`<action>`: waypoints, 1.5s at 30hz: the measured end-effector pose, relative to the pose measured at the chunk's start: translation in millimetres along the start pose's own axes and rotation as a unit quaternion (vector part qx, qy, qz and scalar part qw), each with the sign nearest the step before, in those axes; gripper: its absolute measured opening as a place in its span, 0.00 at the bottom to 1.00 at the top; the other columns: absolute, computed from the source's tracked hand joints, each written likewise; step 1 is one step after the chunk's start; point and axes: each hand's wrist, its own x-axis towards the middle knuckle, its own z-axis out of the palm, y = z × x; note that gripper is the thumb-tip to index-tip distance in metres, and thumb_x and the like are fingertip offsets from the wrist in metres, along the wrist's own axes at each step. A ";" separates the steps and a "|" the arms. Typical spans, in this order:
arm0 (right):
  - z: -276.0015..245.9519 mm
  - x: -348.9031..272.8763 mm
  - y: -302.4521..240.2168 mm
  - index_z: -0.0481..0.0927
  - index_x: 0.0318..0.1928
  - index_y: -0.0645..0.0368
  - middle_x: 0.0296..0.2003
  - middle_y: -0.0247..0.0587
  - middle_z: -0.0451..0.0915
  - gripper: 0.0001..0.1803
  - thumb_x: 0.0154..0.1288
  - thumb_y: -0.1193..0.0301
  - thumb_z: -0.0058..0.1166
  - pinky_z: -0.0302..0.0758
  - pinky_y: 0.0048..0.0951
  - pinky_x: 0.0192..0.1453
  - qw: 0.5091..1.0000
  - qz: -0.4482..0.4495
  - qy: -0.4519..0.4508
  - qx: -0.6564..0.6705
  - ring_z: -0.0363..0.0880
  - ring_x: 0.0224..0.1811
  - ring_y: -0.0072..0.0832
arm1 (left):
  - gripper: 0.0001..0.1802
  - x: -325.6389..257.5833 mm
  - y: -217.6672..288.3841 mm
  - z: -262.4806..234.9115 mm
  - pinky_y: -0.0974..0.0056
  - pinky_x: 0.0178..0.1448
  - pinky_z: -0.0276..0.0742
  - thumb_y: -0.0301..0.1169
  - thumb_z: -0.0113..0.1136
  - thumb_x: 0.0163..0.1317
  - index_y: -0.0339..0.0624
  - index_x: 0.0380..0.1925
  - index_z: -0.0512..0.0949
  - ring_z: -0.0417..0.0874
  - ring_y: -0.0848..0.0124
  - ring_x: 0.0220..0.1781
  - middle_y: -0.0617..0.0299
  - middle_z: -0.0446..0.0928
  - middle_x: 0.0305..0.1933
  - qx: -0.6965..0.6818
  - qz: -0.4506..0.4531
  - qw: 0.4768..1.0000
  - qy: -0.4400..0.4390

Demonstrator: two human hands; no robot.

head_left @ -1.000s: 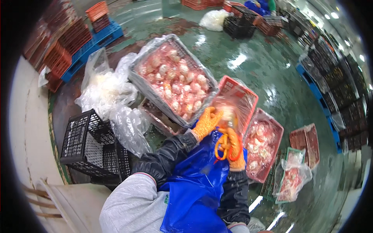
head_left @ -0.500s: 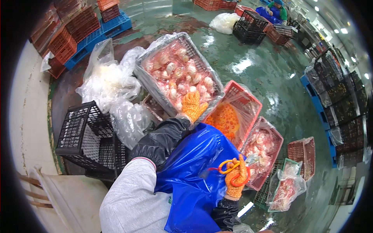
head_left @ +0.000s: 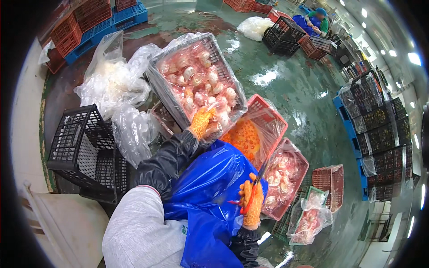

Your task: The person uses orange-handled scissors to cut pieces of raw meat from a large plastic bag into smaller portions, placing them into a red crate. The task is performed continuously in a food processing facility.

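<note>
The raw pink-and-white pieces (head_left: 189, 73) lie wet in a grey crate (head_left: 227, 69) before the person's knees; its plastic liner presumably keeps liquid from escaping through the slotted walls. A reddish crate (head_left: 165, 119) shows partly beneath it, perhaps to raise it within reach. The left hand (head_left: 202, 121) lies at the near end of the pieces, fingers bent downward; whether they grip one I cannot tell. The right hand (head_left: 252, 201) has its fingers curled around red-handled scissors (head_left: 256, 181) above the blue apron (head_left: 214, 178), blades pointing up and outward, likely to keep the edges off apron and leg.

Beside the grey crate, a lined red crate (head_left: 273, 115) holds a heap of orange, yolk-like balls (head_left: 245, 139), apparently kept apart from the paler pieces.

Counted: two orange-gloved hands, one pair of scissors, two nearby crates of pink-and-white pieces, counting the pinkish-red one (head_left: 296, 187), and one of orange balls. Farther out are one green crate (head_left: 292, 237) with bagged contents, at least one black crate (head_left: 71, 138), and one seated co-worker (head_left: 318, 20). The pieces overlap too much to number.
</note>
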 end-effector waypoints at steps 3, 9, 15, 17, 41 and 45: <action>20.1 3.2 -33.3 0.66 0.58 0.57 0.26 0.27 0.71 0.23 0.61 0.73 0.53 0.66 0.14 0.25 1.000 -0.017 -0.015 -0.021 0.67 0.24 0.13 | 0.05 -3.7 12.0 -31.3 0.61 0.30 0.75 0.29 0.54 0.59 0.43 0.34 0.72 0.74 0.67 0.27 0.65 0.67 0.23 -0.021 0.028 0.999 0.017; 43.2 19.2 -25.2 0.62 0.62 0.58 0.34 0.31 0.70 0.30 0.58 0.79 0.54 0.68 0.18 0.37 0.974 -0.222 0.041 0.016 0.67 0.34 0.17 | 0.07 -57.6 38.8 33.3 0.51 0.46 0.78 0.31 0.54 0.59 0.45 0.37 0.72 0.76 0.66 0.39 0.62 0.73 0.33 -0.186 0.017 0.982 0.011; 56.3 43.8 -26.1 0.62 0.62 0.59 0.38 0.37 0.73 0.30 0.58 0.74 0.55 0.69 0.20 0.33 0.926 -0.276 0.064 -0.251 0.70 0.31 0.19 | 0.07 -131.4 -4.0 109.7 0.55 0.51 0.76 0.31 0.52 0.62 0.45 0.39 0.73 0.77 0.68 0.46 0.64 0.75 0.40 -0.105 0.020 0.988 -0.111; 44.7 36.7 -16.6 0.64 0.60 0.57 0.36 0.36 0.74 0.28 0.59 0.73 0.55 0.70 0.20 0.30 0.943 -0.250 0.111 -0.191 0.71 0.28 0.19 | 0.09 -150.7 0.3 122.7 0.55 0.53 0.74 0.32 0.49 0.63 0.45 0.42 0.74 0.76 0.67 0.47 0.65 0.75 0.41 -0.107 -0.020 0.987 -0.115; 18.8 17.3 -27.3 0.67 0.56 0.61 0.36 0.32 0.73 0.23 0.59 0.79 0.54 0.70 0.18 0.41 0.978 -0.183 0.078 0.067 0.70 0.36 0.17 | 0.21 -166.4 -12.6 135.0 0.75 0.13 0.59 0.53 0.46 0.63 0.48 0.28 0.73 0.66 0.79 0.11 0.68 0.70 0.15 0.253 -0.113 0.946 -0.168; 8.9 15.1 -8.4 0.65 0.58 0.63 0.32 0.31 0.71 0.27 0.58 0.76 0.57 0.70 0.17 0.38 0.986 -0.158 0.037 -0.030 0.69 0.34 0.16 | 0.21 -134.3 -8.9 123.9 0.74 0.09 0.60 0.51 0.49 0.62 0.43 0.34 0.74 0.68 0.76 0.09 0.64 0.72 0.16 0.157 0.002 0.984 -0.079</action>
